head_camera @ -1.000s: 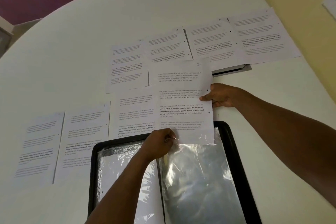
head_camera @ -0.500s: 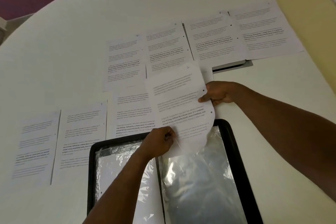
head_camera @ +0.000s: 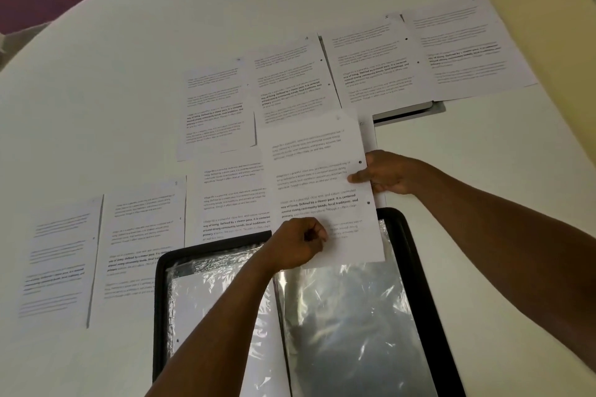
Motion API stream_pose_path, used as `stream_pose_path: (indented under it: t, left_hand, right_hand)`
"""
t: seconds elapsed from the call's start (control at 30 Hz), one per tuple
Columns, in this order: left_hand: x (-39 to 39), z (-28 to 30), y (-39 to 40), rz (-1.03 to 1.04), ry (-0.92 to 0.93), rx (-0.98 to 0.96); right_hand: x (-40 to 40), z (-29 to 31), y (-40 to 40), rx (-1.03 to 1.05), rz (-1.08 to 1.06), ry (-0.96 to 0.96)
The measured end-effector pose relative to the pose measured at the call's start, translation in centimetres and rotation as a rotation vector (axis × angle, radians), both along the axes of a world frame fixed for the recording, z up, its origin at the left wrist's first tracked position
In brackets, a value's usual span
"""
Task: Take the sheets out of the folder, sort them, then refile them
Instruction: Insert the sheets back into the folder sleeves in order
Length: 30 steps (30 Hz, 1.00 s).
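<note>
A black folder (head_camera: 419, 267) with clear plastic sleeves (head_camera: 351, 325) lies open at the near edge of the white table. Just above its far edge I hold one printed sheet (head_camera: 316, 171) with both hands. My right hand (head_camera: 387, 172) pinches its right edge near the punch holes. My left hand (head_camera: 296, 243) grips its lower left part, at the top of the right-hand sleeve. Several other printed sheets lie flat on the table: a row on the left (head_camera: 142, 235) and a row further back (head_camera: 371, 64).
The white table (head_camera: 113, 74) is rounded at the back left, with a purple wall behind it. A yellow wall (head_camera: 548, 3) runs along the right. A grey cable hatch (head_camera: 409, 111) shows in the table under the far sheets.
The sheet had bowed and curled in my hands half a second ago; now it is flat again. Both hands keep their grip and have hardly moved.
</note>
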State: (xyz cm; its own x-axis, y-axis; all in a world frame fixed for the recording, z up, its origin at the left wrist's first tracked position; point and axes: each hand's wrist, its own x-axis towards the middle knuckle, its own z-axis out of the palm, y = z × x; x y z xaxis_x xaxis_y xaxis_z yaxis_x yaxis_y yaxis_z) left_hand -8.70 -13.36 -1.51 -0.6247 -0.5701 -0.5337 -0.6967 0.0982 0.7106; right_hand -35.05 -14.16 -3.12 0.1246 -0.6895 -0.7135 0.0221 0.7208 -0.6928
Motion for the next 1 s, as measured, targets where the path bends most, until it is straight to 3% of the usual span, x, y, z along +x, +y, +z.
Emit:
stream_pose_path:
  t: [0.3, 0.5, 0.67, 0.73, 0.87, 1.0]
  left_hand:
    - [-1.0, -0.1, 0.8, 0.041, 0.038, -0.072]
    - [-0.7, -0.2, 1.0, 0.074, 0.044, -0.085]
    - [-0.5, 0.0, 1.2, 0.085, 0.043, -0.093]
    - [-0.5, 0.0, 1.3, 0.082, 0.046, -0.094]
    - [-0.7, 0.0, 1.5, 0.081, 0.061, -0.094]
    - [-0.6, 0.1, 1.6, 0.084, 0.062, -0.109]
  right_hand:
    - [-0.2, 1.6, 0.8, 0.104, 0.343, 0.053]
    - [0.6, 0.9, 1.2, -0.017, 0.107, 0.121]
    - [-0.1, 1.6, 2.1, 0.102, 0.546, 0.251]
    - [0.0, 1.8, 2.4, 0.096, 0.537, 0.258]
    - [0.8, 1.1, 2.5, -0.048, 0.264, 0.318]
    - [0.7, 1.7, 2.2, 0.048, 0.653, 0.426]
